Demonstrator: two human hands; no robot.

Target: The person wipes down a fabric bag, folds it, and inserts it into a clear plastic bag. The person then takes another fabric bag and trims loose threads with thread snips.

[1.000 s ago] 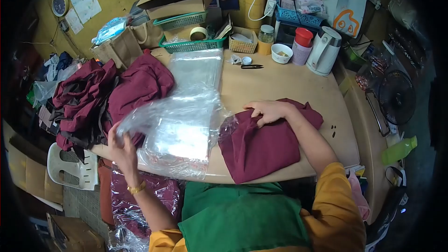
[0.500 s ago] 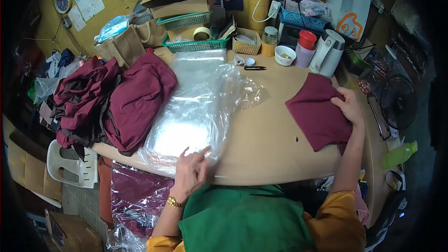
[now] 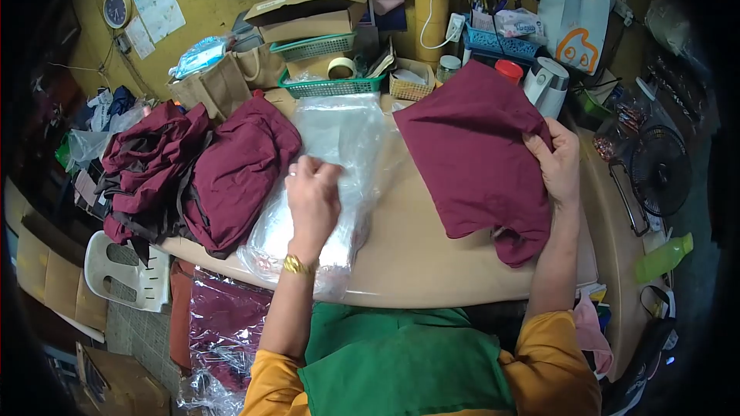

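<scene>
My right hand (image 3: 556, 158) grips a folded maroon cloth (image 3: 478, 150) by its right edge, raised over the right half of the table. Its lower corner hangs near my wrist, and it hides part of the items behind. My left hand (image 3: 314, 196) is over the stack of clear plastic bags (image 3: 339, 127), fingers curled together; what they hold, if anything, is too small to make out. Left of the bags lie two heaps of maroon cloth (image 3: 239, 173), one mixed with dark fabric (image 3: 158, 162).
At the table's back are a green basket (image 3: 331, 87) with tape, a wicker basket (image 3: 411, 88), a jar (image 3: 448, 68), a red lid (image 3: 509, 71) and a kettle (image 3: 546, 85). A white chair (image 3: 127, 270) stands at the left. Wrapped maroon cloth (image 3: 223, 316) lies below the table edge.
My right hand has drawn the cloth right, then lifted it and turned it toward the table's back. My left hand let the plastic film down and moved right and up over the bags.
</scene>
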